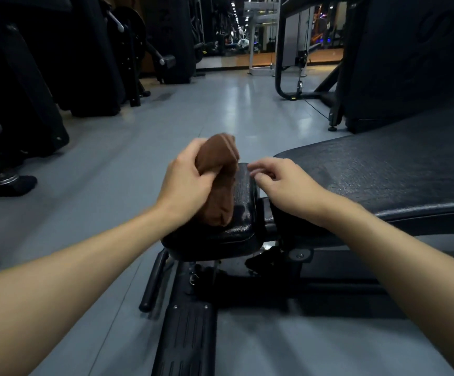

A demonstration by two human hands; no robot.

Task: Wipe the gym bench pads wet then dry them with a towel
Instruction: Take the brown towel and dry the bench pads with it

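A folded brown towel (219, 183) lies bunched on the small black seat pad (243, 202) of the gym bench. My left hand (186, 183) grips the towel's upper part, its fingers curled round the cloth. My right hand (282, 183) hovers at the seat pad's right edge with loosely curled fingers and holds nothing. The long black back pad (383, 175) stretches away to the right. The seat pad looks shiny, perhaps damp.
The bench's black frame and foot plate (185, 340) run toward me across the grey floor (220, 104). Dark weight machines (30, 77) stand on the left, another machine (396, 63) at the back right. Someone's black shoe (14, 184) is at the far left.
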